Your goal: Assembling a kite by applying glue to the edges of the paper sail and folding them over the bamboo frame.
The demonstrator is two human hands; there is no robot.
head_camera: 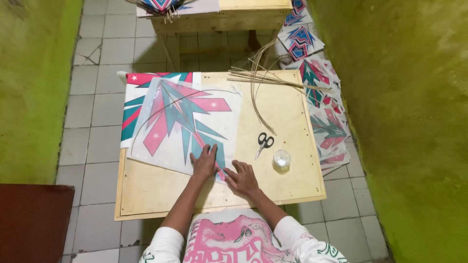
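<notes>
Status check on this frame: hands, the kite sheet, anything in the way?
Left hand flat on kite sheet, right hand pressing its lower corner. Scissors and small clear cup lie apart, right.

No packages, labels, signs or screens anywhere here; only patterned kite sheets and tools on the wooden table and tiled floor.
</notes>
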